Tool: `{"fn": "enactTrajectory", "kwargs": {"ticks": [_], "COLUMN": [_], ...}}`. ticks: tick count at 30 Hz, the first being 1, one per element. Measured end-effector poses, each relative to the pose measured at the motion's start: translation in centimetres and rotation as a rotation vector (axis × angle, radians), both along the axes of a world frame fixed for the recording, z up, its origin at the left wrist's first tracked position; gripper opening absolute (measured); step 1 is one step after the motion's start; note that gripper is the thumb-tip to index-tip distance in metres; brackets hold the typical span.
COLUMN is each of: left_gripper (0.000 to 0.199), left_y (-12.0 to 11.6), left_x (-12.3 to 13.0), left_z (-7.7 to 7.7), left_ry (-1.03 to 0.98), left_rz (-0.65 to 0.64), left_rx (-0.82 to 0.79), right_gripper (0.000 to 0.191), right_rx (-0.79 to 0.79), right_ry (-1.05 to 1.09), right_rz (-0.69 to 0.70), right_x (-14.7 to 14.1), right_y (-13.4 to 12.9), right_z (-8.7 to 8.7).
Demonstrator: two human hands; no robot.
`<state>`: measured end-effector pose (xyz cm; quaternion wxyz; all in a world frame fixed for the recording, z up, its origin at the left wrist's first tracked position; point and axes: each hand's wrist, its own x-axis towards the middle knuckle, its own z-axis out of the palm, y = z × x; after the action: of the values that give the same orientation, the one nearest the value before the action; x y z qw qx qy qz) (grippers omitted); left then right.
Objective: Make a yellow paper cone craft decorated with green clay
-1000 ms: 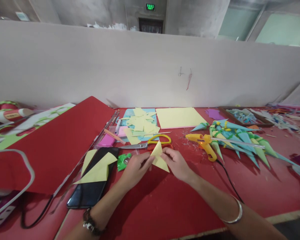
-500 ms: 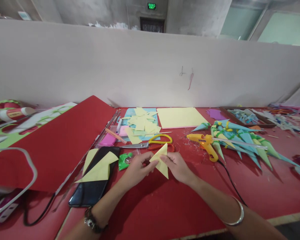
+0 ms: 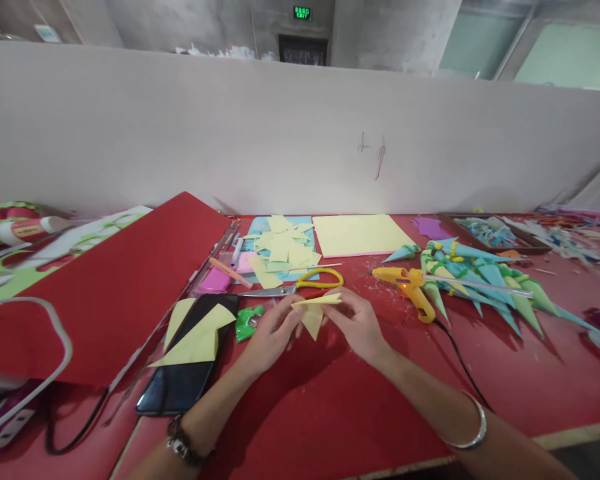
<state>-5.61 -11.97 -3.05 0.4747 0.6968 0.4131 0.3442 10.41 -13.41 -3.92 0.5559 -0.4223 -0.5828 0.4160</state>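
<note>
A folded piece of yellow paper [image 3: 313, 319] is held between my two hands above the red table. My left hand [image 3: 275, 331] pinches its left end, and my right hand [image 3: 355, 325] grips the right end. A flat folded edge runs across the top, with a pointed flap hanging below. Just behind the hands lie scissors [image 3: 320, 280] with a yellow handle loop; their other loop is mostly hidden by my right hand. Left of my left hand is a small green packet [image 3: 248, 324]. Further left, cut yellow paper pieces [image 3: 200, 341] rest on a black phone [image 3: 177, 390].
An orange glue gun [image 3: 411, 291] with a cord lies at right, against a pile of blue and green paper cones [image 3: 495, 277]. Yellow scraps [image 3: 285, 248] and yellow sheets [image 3: 363, 235] lie at the back. A large red board [image 3: 130, 293] covers the left. A white partition [image 3: 280, 133] stands behind.
The yellow paper has turned in my hands, from a diamond-like shape facing me to a level folded edge with a flap below. Both hands keep hold, and my fingers have shifted.
</note>
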Motion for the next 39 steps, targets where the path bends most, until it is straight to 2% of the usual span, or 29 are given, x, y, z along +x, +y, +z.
{"fn": "enactTrajectory", "kwargs": {"ticks": [3,8,16,20,23,28,36,39], "left_gripper": [0.033,0.026,0.025,0.022,0.022,0.021,0.026,0.028], "left_y": [-0.07,0.06,-0.02,0.01,0.06,0.23,0.39,0.36], "left_x": [0.03,-0.05,-0.10,-0.10,-0.09,-0.13,-0.15,-0.17], "left_z": [0.23,0.77,0.82,0.80,0.81,0.96,0.83,0.85], "left_ry": [-0.090,-0.102,-0.028,0.012,0.012,0.047,0.075,0.087], "left_rz": [-0.036,0.007,0.032,0.037,0.061,0.128,0.111,0.096], "left_rx": [-0.049,0.028,0.145,0.145,0.127,0.217,0.258,0.280], "right_gripper": [0.015,0.009,0.013,0.016,0.016,0.019,0.015,0.014], "right_rx": [0.081,0.208,0.213,0.234,0.217,0.156,0.017,-0.003], "right_ry": [-0.027,-0.078,-0.076,-0.110,-0.114,-0.075,0.100,0.112], "right_rz": [-0.026,-0.035,-0.036,-0.037,-0.022,0.072,0.157,0.150], "right_x": [0.21,0.47,0.41,0.40,0.39,0.41,0.28,0.26], "right_y": [-0.01,0.08,0.16,0.17,0.08,0.05,0.37,0.34], "right_z": [0.24,-0.02,-0.34,-0.32,-0.32,-0.31,-0.21,-0.09]}}
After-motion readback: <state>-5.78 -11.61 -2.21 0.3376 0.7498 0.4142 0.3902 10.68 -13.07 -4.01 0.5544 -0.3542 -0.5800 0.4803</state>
